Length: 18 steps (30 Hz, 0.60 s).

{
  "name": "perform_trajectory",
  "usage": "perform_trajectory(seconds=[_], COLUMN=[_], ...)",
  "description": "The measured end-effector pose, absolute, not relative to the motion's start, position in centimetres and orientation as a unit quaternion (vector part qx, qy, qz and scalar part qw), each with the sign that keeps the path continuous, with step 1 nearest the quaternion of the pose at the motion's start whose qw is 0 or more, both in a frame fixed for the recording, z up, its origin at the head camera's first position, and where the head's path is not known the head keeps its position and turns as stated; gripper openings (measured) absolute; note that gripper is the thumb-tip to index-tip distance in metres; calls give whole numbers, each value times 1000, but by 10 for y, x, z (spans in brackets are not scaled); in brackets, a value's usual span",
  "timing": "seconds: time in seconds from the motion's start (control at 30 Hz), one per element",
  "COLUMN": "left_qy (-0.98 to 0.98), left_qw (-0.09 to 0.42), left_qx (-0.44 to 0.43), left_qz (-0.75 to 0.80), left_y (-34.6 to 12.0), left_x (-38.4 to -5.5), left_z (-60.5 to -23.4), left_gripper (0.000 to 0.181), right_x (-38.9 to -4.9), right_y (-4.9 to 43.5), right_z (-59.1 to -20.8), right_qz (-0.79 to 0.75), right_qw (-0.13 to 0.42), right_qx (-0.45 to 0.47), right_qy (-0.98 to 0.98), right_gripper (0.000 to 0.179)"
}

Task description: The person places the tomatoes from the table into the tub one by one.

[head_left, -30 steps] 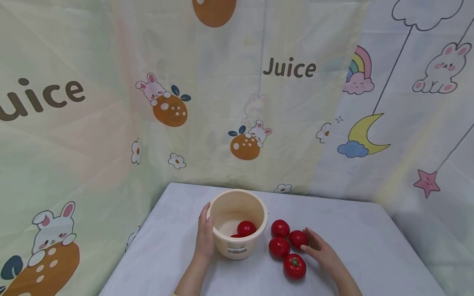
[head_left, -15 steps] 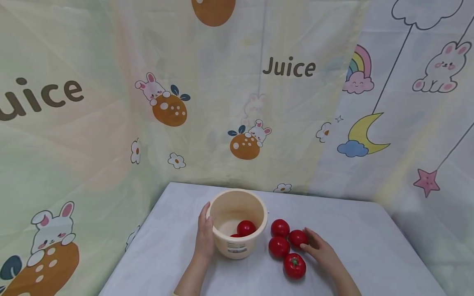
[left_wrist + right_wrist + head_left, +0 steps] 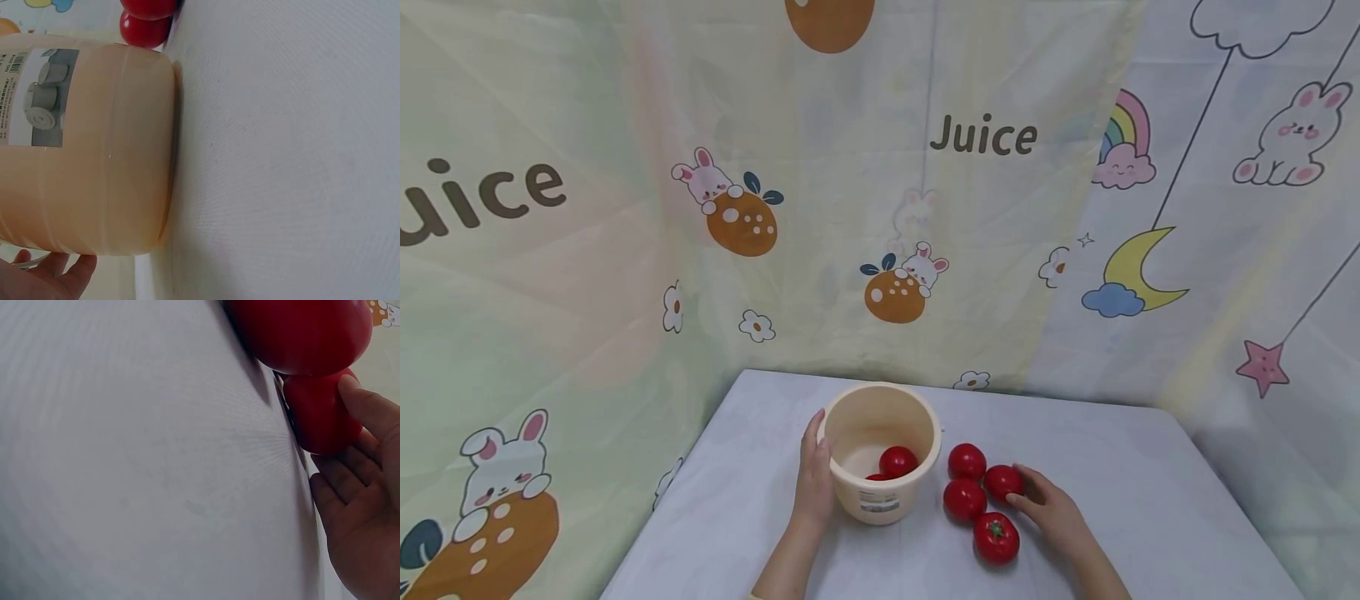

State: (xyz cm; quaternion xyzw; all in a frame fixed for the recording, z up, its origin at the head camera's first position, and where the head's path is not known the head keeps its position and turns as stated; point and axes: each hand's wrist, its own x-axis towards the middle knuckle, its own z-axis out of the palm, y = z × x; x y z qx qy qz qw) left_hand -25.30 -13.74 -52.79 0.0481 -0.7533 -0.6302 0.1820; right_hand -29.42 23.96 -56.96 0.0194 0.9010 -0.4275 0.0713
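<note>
A cream plastic bucket (image 3: pixel 880 417) stands upright on the table with two tomatoes inside, the fuller-seen tomato (image 3: pixel 898 462) near its front wall. Against the bucket's left side rests my left hand (image 3: pixel 815 483), fingers fairly straight along the wall; its fingertips (image 3: pixel 80 272) touch the side in the left wrist view. My right hand (image 3: pixel 1051 510) holds the rightmost tomato (image 3: pixel 1003 483) of a group on the table, thumb on one side and fingers on the other. Beside it lie a back tomato (image 3: pixel 967 462), a middle tomato (image 3: pixel 965 501) and a front tomato (image 3: pixel 997 538) with a green stem.
A white cloth covers the table (image 3: pixel 737 500). Printed curtains (image 3: pixel 820 167) with rabbits, oranges and the word "Juice" hang behind and at both sides. The bucket carries a picture label (image 3: pixel 47 97) on its front.
Both hands, the bucket and the tomatoes keep nearly the same places. The whole head view has shifted very slightly.
</note>
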Motion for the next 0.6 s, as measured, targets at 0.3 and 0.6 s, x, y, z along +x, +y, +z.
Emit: perform_trajectory(seconds=[0.3,0.6], left_qy=[-753,-751], left_qw=[189,185], left_qx=[44,47], left_qz=[-629,-632], left_y=[-137,-138], left_x=[-252,-253], left_z=[-528,-528], left_gripper=[51,46], right_x=[-291,-291], right_y=[240,243], right_z=[-567,-556], right_qz=[-422,-427], right_qw=[60,58], right_qx=[18,5], right_qy=[905,902], right_gripper=[82,85])
